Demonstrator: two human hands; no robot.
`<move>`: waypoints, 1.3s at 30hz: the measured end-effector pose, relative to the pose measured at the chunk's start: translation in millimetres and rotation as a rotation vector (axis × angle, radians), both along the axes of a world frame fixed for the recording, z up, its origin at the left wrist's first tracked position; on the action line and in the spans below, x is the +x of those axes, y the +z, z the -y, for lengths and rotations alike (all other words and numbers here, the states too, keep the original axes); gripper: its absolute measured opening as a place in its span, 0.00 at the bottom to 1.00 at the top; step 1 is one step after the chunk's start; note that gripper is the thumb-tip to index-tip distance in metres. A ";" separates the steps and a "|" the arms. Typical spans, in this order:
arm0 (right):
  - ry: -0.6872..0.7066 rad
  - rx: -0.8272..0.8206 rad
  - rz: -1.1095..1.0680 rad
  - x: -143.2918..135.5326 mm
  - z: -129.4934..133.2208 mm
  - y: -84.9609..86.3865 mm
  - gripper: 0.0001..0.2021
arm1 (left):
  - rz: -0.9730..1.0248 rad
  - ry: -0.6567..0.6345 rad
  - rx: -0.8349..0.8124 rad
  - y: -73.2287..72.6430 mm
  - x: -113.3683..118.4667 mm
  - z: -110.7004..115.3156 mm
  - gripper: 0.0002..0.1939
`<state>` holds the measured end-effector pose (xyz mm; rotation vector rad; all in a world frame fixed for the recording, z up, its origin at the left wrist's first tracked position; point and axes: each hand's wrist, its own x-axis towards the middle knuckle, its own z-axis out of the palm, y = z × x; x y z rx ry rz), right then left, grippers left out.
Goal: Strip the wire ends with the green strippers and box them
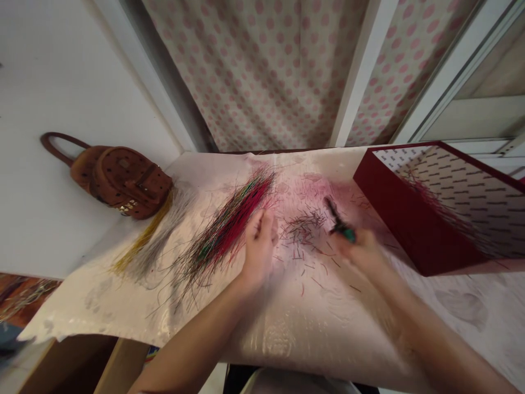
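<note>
A: Grip status?
B: Our right hand (pixel 361 249) grasps the pliers (pixel 339 223) by a green handle; tips point to the far edge. Too blurred to tell if they're parted. Our left hand (pixel 260 241) has its fingers curled; can't tell if we pinch a strand.
A: Where's the bundle (pixel 241 214)?
B: Mid-tabletop, left of our left hand, slanting from near the far edge toward the near-left corner. Bits (pixel 301 227) lie scattered between our hands.
A: Handling?
B: We'd pinch few strands at once, ends level, fingertips well back from the blades, and cut square in one squeeze. Best over the bits, so we don't litter the bundle.
A: Clearance?
B: Box (pixel 391 219) sits by the right edge, bag (pixel 127 183) at the far-left corner. Our elbows should have room.
</note>
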<state>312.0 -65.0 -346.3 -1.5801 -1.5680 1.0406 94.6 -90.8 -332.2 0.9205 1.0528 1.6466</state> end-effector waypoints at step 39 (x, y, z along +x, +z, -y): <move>0.209 0.075 -0.722 -24.2 8.9 3.0 0.11 | -0.278 -0.325 -0.149 4.4 19.0 14.3 0.17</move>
